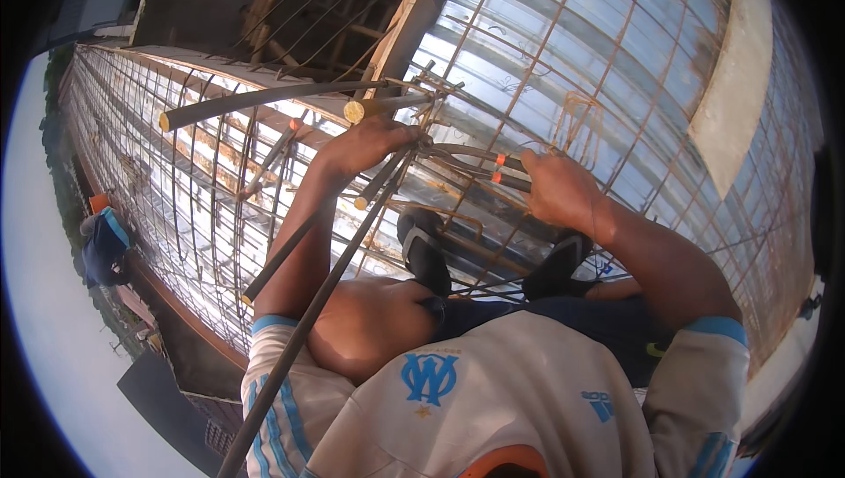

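Note:
My right hand [563,186] is closed round the handles of a pair of pincers [466,159] with orange bands. Their jaws reach a junction of steel rebars, where several bars come together. Right at the jaws, my left hand [363,150] has its fingers curled and pressed together; whatever they pinch is hidden. From this junction a long rebar [308,319] runs toward me past my left arm. Thick bars with yellow ends, one of them a dark rebar [273,101], stick out to the left just beyond my left hand.
Below the rebar grid lies shiny corrugated metal decking [537,11]. My dark boots [427,253] stand among the bars. Beyond the junction, a timber edge [400,29] borders a dark opening. A pale board [735,82] lies at right. Another person [106,245] is far left.

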`<state>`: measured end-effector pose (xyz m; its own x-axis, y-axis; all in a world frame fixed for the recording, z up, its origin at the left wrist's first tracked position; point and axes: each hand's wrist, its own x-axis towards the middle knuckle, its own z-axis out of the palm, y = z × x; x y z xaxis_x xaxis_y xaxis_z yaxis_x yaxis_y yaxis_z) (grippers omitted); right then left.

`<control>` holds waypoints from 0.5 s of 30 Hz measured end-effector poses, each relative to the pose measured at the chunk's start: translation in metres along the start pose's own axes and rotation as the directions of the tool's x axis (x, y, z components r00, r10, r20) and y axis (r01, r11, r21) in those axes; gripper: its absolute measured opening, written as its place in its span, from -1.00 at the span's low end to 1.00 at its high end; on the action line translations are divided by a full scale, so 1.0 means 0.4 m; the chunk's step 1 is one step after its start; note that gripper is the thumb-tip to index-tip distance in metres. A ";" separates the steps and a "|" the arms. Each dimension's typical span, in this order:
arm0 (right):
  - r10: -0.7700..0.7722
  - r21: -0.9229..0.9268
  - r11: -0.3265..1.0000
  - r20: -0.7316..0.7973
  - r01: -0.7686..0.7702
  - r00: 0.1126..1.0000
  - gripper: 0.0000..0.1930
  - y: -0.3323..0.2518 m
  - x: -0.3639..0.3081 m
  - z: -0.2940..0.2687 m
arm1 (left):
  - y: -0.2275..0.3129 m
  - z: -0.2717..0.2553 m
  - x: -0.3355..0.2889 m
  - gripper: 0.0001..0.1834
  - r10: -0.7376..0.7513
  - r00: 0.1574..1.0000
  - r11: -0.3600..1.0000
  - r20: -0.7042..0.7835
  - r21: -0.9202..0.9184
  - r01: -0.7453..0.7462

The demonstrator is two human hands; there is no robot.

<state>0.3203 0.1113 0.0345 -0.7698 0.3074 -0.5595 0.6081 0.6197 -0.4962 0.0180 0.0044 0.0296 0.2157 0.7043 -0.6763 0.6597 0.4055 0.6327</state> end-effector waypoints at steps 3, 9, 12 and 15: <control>-0.076 0.344 0.939 0.248 -0.015 0.966 -0.74 -0.012 -0.007 0.007 | -0.010 -0.003 0.007 -0.55 -0.019 0.999 1.000 0.038 0.017 0.018; -0.445 0.682 0.014 0.659 -0.731 0.607 -0.68 0.003 -0.014 0.056 | -0.018 0.006 0.009 -0.55 -0.029 1.000 0.998 0.009 -0.060 0.029; -0.111 0.619 0.569 0.710 -0.541 0.696 -0.61 0.004 0.020 0.038 | -0.013 0.003 0.003 -0.55 -0.055 0.999 0.997 -0.002 -0.060 0.054; 0.087 0.571 0.707 0.515 -0.417 0.853 -0.56 -0.008 0.001 -0.019 | -0.020 0.007 -0.004 -0.55 -0.033 0.999 0.998 -0.022 0.050 0.034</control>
<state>0.3166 0.1151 0.0409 -0.5035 -0.0562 -0.8622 0.8619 -0.1027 -0.4966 0.0143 -0.0016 0.0245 0.1778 0.7031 -0.6885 0.7021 0.3996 0.5894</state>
